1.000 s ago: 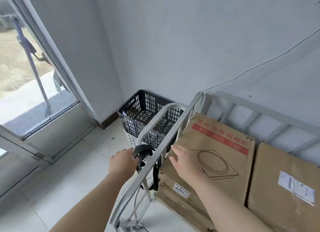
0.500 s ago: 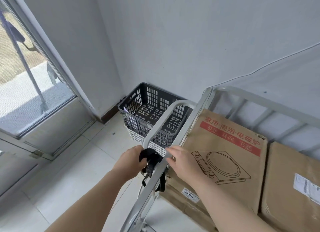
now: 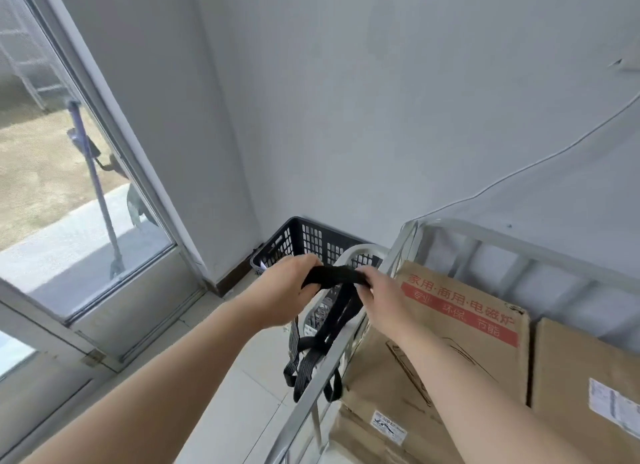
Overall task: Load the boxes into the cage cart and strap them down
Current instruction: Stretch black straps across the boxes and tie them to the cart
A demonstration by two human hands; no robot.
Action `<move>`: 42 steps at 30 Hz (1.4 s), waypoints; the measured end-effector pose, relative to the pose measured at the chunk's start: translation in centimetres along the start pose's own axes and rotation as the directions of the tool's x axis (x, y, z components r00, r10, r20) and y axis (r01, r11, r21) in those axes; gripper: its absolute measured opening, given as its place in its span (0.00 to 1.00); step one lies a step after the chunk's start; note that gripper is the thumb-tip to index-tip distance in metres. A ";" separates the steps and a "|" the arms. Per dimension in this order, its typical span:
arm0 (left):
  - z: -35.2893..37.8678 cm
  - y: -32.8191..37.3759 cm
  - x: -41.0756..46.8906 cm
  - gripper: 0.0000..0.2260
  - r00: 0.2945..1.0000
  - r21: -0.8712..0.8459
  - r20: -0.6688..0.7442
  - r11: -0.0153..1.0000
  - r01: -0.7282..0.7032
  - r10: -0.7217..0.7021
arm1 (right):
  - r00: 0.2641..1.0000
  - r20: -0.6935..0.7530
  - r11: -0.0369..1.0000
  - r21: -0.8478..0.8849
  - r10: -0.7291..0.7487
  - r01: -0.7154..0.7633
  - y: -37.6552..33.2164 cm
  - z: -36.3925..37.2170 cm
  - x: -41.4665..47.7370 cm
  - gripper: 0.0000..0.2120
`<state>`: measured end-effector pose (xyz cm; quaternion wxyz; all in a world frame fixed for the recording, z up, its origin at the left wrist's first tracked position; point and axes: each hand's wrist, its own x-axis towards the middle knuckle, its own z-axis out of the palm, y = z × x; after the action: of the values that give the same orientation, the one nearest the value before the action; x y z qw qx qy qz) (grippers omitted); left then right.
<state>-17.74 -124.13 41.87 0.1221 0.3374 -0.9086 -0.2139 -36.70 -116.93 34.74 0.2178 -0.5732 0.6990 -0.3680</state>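
A black strap (image 3: 334,276) is stretched between my two hands above the cage cart's grey rail (image 3: 311,391). My left hand (image 3: 289,292) grips its left end, and my right hand (image 3: 379,294) pinches its right end. Loose loops of the strap hang down along the outside of the rail. Inside the cart stands a brown cardboard box (image 3: 460,339) with red print and a cooktop drawing. A second brown box (image 3: 585,387) with a white label sits to its right, and another box (image 3: 374,432) lies lower down in front.
A black perforated plastic basket (image 3: 304,238) stands on the floor in the corner beyond the cart. A glass door (image 3: 69,193) fills the left side. The grey wall (image 3: 381,117) is close behind, and white floor tiles (image 3: 242,394) lie left of the cart.
Both hands have lifted the strap off the cart rail and pulled it taut between them. My right hand left the box top and took the strap's other end.
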 end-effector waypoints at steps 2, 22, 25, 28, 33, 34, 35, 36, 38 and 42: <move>-0.7 0.8 0.1 0.02 1.000 0.072 -0.002 0.997 0.022 -0.022 | 0.993 -0.118 1.000 -0.003 -0.005 0.005 -1.1 -3.0 0.2 0.08; 5.0 20.5 2.2 0.04 0.996 0.003 0.061 0.997 -0.073 0.072 | 0.821 -0.569 0.965 -0.186 0.048 -0.185 4.0 -33.4 -16.9 0.07; 7.7 24.6 1.2 0.09 0.996 -0.084 0.043 0.994 -0.076 0.080 | 0.812 -0.575 0.946 -0.193 0.105 -0.260 7.0 -36.1 -21.3 0.06; 10.1 29.1 0.4 0.11 0.992 -0.112 -0.004 0.986 -0.124 0.125 | 0.779 -0.602 0.926 -0.164 0.178 -0.339 9.6 -39.0 -26.0 0.06; 13.5 36.2 -0.1 0.13 0.963 -0.035 -0.043 0.962 -0.269 0.268 | 0.705 -0.665 0.891 -0.133 0.244 -0.434 12.4 -44.3 -33.4 0.07; 14.2 37.3 -0.1 0.13 0.957 -0.021 -0.044 0.957 -0.288 0.287 | 0.700 -0.671 0.887 -0.135 0.245 -0.441 12.8 -45.0 -34.6 0.08; 14.8 38.2 0.0 0.13 0.953 -0.014 -0.034 0.954 -0.301 0.300 | 0.694 -0.677 0.884 -0.135 0.247 -0.447 13.1 -45.6 -35.8 0.08; 15.4 39.0 0.1 0.11 0.951 -0.018 -0.013 0.951 -0.310 0.310 | 0.686 -0.682 0.880 -0.132 0.253 -0.456 13.5 -46.1 -36.9 0.09; 16.2 40.0 0.2 0.09 0.950 -0.051 0.043 0.951 -0.306 0.308 | 0.675 -0.686 0.868 -0.128 0.272 -0.480 14.0 -46.8 -38.7 0.09; 17.0 40.9 -0.1 0.12 0.968 -0.127 0.082 0.966 -0.224 0.236 | 0.659 -0.692 0.844 -0.135 0.294 -0.518 14.8 -47.3 -41.2 0.08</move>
<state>-46.88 -91.03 46.22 0.1216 0.2111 -0.9324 -0.2671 -70.34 -63.76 48.54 -0.0557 -0.2637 0.8913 -0.3646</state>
